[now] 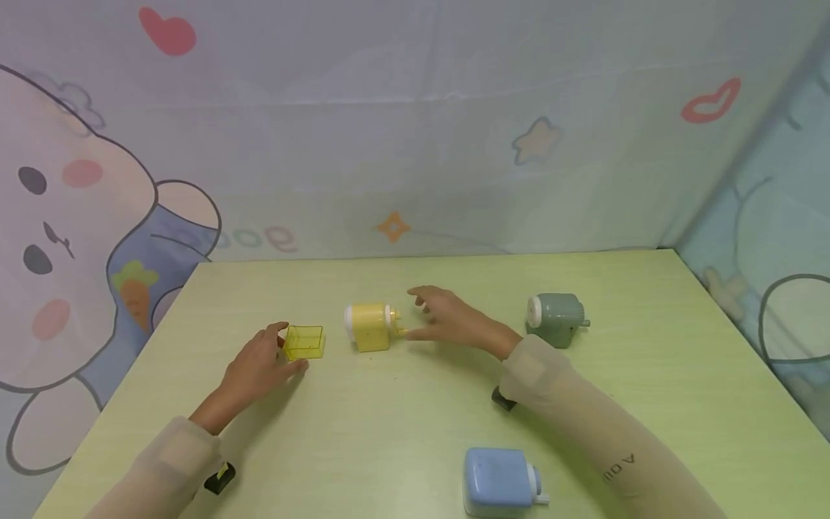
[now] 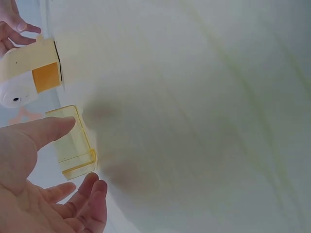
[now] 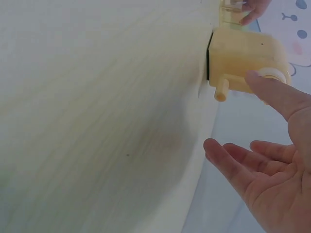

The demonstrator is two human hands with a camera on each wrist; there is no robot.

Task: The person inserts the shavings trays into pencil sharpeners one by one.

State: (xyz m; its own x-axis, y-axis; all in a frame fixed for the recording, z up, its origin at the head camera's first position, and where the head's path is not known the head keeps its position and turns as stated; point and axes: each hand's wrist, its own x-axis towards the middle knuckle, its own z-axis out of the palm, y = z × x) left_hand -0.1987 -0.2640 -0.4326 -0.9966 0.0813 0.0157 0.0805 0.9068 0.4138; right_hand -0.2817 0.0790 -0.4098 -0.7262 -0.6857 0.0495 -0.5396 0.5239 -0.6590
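A yellow hand-crank pencil sharpener (image 1: 371,326) stands upright on the table, its crank side turned right. In the left wrist view an orange rectangular patch shows low on its body. Left of it lies a see-through yellow shavings drawer (image 1: 305,342), open side up. My left hand (image 1: 261,364) is spread around that drawer's left end, thumb at the near side and fingers beyond; whether they touch it I cannot tell. Just right of the yellow sharpener hovers my right hand (image 1: 459,321), fingers and thumb apart, holding nothing. Its thumb (image 3: 272,92) overlaps the sharpener in the right wrist view.
A green pencil sharpener (image 1: 556,318) stands behind my right forearm. Near the table's front a blue sharpener (image 1: 498,479) sits left of that forearm. A printed cloth (image 1: 415,130) hangs along the table's back edge.
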